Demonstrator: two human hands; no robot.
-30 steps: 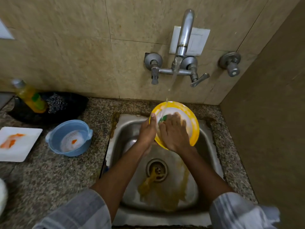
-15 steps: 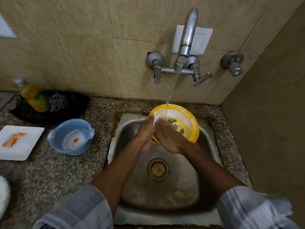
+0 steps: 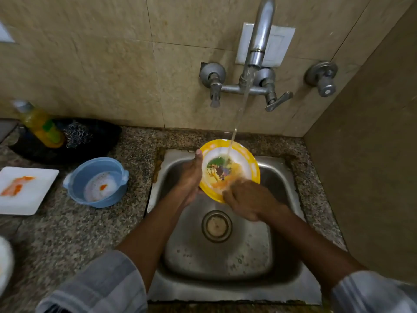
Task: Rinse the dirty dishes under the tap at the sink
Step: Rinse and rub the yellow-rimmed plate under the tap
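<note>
Yellow plate (image 3: 230, 170) tilted over the sink (image 3: 225, 256), under the stream from the tap (image 3: 259, 41). Left hand (image 3: 189, 177) gripping the plate's left rim, thumb on the edge. Right hand (image 3: 246, 199) rubbing the lower face, fingers blurred, curl hard to tell. Orange residue near those fingers, so not clean yet. Risks: wet rim slipping from a one-sided grip and dropping into the basin; steep tilt sending spray onto the bench (image 3: 67, 233). Blue bowl (image 3: 97, 181) and white plate (image 3: 24, 190) waiting, both soiled.
</note>
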